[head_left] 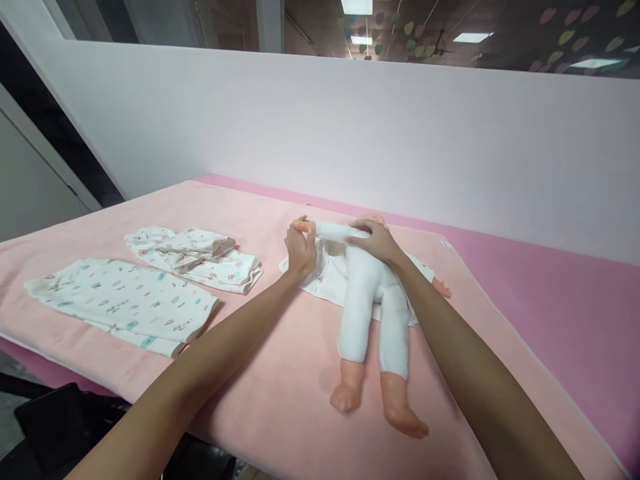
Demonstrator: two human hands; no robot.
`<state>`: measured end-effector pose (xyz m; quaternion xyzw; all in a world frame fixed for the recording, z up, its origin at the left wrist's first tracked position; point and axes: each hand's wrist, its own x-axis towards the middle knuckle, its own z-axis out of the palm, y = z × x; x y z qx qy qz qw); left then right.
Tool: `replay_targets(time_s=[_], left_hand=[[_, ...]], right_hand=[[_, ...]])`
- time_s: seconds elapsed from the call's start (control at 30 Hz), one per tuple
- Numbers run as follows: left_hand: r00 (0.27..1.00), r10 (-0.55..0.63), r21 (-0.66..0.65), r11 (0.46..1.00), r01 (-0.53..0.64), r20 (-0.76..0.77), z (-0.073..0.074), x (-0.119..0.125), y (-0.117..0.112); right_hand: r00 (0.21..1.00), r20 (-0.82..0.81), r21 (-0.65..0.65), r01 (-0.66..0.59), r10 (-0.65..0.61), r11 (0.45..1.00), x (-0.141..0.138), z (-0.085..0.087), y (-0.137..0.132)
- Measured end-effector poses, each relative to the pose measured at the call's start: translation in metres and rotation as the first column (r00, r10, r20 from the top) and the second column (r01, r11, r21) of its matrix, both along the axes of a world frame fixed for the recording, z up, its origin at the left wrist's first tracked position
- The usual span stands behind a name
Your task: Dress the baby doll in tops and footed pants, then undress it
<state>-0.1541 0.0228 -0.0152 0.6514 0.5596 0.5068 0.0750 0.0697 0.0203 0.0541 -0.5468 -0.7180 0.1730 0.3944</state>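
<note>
A baby doll with a white cloth body and plastic feet lies on its back on the pink towel, feet toward me, on top of a white garment. My left hand pinches the doll's small hand at the end of its outstretched arm. My right hand rests curled over the doll's shoulder and upper arm, pressing it down. The doll's head is hidden behind my right hand.
Two patterned baby garments lie to the left: a flat one near the front edge and a crumpled one behind it. A white wall stands behind the darker pink mat. A dark object sits below the table's front left.
</note>
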Motion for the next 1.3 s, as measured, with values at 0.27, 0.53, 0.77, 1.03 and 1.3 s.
replay_targets(time_s=[0.27,0.53,0.77,1.03,1.3], left_hand=[[0.996,0.019,0.182,0.983,-0.036,0.092,0.035,0.004,-0.017],[0.618,-0.555,-0.316,0.829,0.460,-0.556,0.082,0.107,-0.024],[0.322,-0.481,-0.437,0.876,0.203,-0.815,0.086,0.191,-0.006],[0.438,-0.369,-0.300,0.928,0.222,-0.819,0.059,0.193,-0.006],[0.624,-0.358,-0.254,0.934,0.253,-0.695,0.058,0.152,-0.004]], right_hand=[[0.959,0.109,0.221,0.234,-0.262,0.947,0.067,-0.031,-0.065],[0.796,0.387,0.381,0.321,-0.465,0.867,0.082,-0.066,-0.092],[0.668,0.521,0.415,0.346,-0.532,0.841,0.079,-0.071,-0.090],[0.627,0.524,0.433,0.387,-0.576,0.814,0.079,-0.074,-0.090],[0.659,0.381,0.367,0.536,-0.649,0.760,0.086,-0.081,-0.091]])
